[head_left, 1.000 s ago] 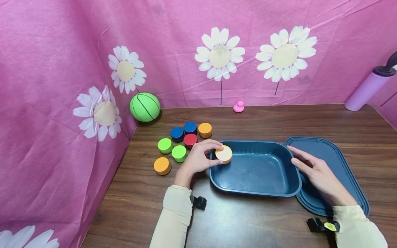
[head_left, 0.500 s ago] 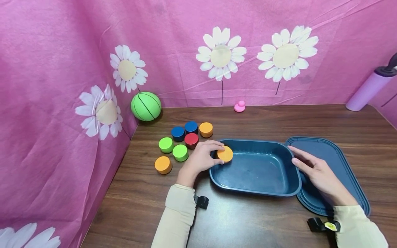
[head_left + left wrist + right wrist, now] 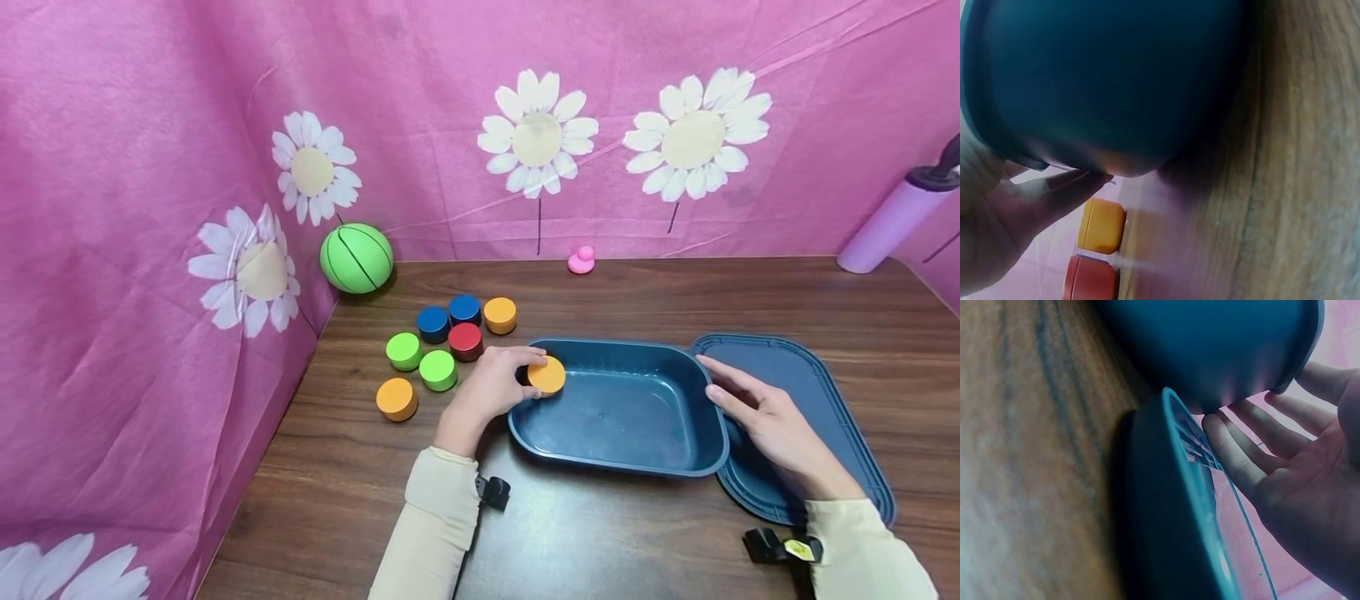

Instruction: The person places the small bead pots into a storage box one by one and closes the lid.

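Note:
My left hand [image 3: 487, 385] reaches over the left end of a dark blue plastic container [image 3: 615, 467]. Thumb and fingertips pinch an orange round block [image 3: 547, 376] just inside that end. The left wrist view shows fingers [image 3: 1063, 194] at the outer wall, while the block is hidden behind it. At the opposite end, my right hand [image 3: 772, 421] holds the container by its rim, thumb and forefinger on the edge. Other fingers [image 3: 1229, 450] lie against the outside wall in the right wrist view. Under this hand lies the matching blue lid [image 3: 795, 375].
Left of the container sit several round blocks: orange ones [image 3: 396, 399], green ones [image 3: 438, 370], blue ones [image 3: 433, 324] and a red one [image 3: 466, 342]. A green ball [image 3: 357, 258], a pink duck [image 3: 581, 260] and a purple pump [image 3: 892, 221] stand along the back cloth.
The orange block in the left hand has tipped so its face no longer shines white, and the hand has shifted slightly right. The right hand keeps its place on the container.

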A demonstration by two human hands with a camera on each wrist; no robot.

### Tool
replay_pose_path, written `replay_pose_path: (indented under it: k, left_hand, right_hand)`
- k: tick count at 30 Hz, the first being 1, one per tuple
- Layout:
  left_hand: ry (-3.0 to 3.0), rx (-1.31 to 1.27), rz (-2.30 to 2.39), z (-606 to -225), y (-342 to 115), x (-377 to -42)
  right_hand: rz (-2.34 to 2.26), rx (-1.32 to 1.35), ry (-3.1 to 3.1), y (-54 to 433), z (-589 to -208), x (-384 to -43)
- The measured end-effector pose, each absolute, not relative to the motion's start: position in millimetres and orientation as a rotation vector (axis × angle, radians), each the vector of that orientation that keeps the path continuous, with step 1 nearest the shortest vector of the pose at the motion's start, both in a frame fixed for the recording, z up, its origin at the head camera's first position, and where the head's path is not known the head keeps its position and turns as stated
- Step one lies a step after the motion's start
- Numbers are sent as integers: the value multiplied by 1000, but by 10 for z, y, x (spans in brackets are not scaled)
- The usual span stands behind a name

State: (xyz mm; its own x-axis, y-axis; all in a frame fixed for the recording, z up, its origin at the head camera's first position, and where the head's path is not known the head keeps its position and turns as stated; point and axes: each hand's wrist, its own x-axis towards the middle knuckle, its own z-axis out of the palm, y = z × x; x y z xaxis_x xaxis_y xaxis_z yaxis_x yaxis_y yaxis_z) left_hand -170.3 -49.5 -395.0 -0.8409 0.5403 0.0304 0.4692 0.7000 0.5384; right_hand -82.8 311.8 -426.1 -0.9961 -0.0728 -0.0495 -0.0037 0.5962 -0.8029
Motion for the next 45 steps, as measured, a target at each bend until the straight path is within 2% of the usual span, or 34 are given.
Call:
replay_pose_path:
  k: [45]
  left_hand:
    - [2782,817,713,-3912,-503,-1681]
  right_hand:
    - [-1375,-82,2748,3113,-4258,-829]
